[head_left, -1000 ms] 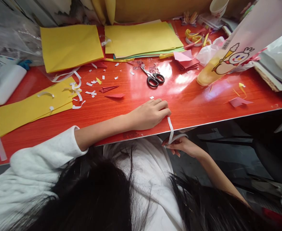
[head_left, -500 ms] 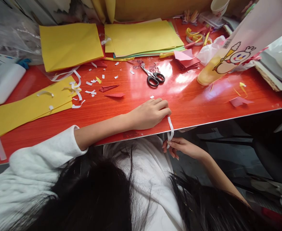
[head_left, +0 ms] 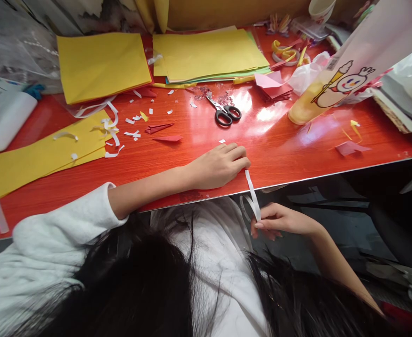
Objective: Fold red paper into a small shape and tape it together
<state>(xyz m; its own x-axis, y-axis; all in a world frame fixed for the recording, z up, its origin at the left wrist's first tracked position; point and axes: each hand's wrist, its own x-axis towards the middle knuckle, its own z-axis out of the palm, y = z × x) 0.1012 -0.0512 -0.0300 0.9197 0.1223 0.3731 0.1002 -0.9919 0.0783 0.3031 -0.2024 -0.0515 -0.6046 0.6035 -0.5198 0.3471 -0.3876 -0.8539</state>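
Observation:
A narrow white strip (head_left: 253, 193) runs from my left hand over the table's front edge to my right hand. My left hand (head_left: 220, 166) rests on the red tabletop with its fingers curled round the strip's upper end; whatever else those fingers may cover is hidden. Below the edge, my right hand (head_left: 279, 220) pinches the strip between thumb and fingers, and a loose curl of it hangs behind. Black-handled scissors (head_left: 227, 115) lie farther back on the table, apart from both hands. A small white scrap (head_left: 222, 141) sits just beyond my left knuckles.
Yellow paper sheets (head_left: 104, 68) and a second paper stack (head_left: 209, 56) lie at the back. Yellow strips (head_left: 47, 154) and white scraps are on the left. A tall drink cup (head_left: 300, 110) stands at the right, near folded pink paper (head_left: 272, 84).
My right hand has moved right and a little down, drawing the white strip straighter between the hands. My left hand has stayed in place.

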